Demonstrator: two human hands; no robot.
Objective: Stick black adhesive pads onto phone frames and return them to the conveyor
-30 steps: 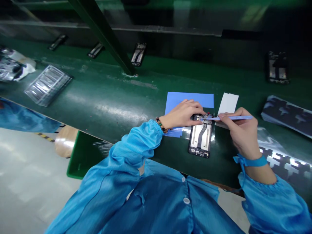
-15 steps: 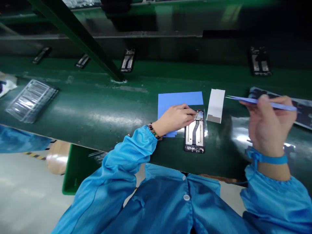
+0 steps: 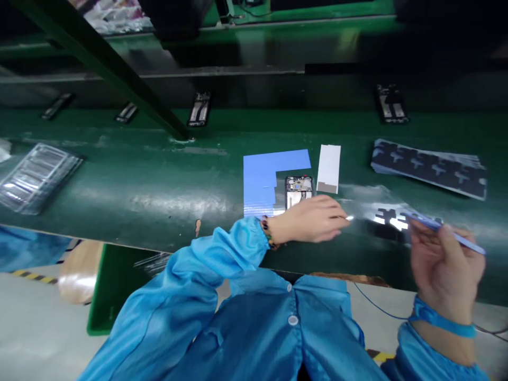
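Note:
My right hand grips blue tweezers, their tips over black die-cut stickers on a shiny clear sheet. My left hand reaches across the lower part of an opened phone. Its fingers are bent close together at the sheet's left edge, by a small bright spot; what they pinch, if anything, I cannot make out. The phone's upper end shows its circuit board and a silvery area, while the lower end is hidden. Left of the phone lies a blue L-shaped sheet; a white card lies to its right.
A stack of black sticker sheets lies at the right. Several opened phones, one here, lie along the back strip. A green post slants down to the bench. Clear plastic trays are stacked at the left, above a green bin.
My left hand has moved right and down, off the phone's upper end to the clear sheet. My right hand has lowered the tweezers toward the stickers. The view has shifted somewhat.

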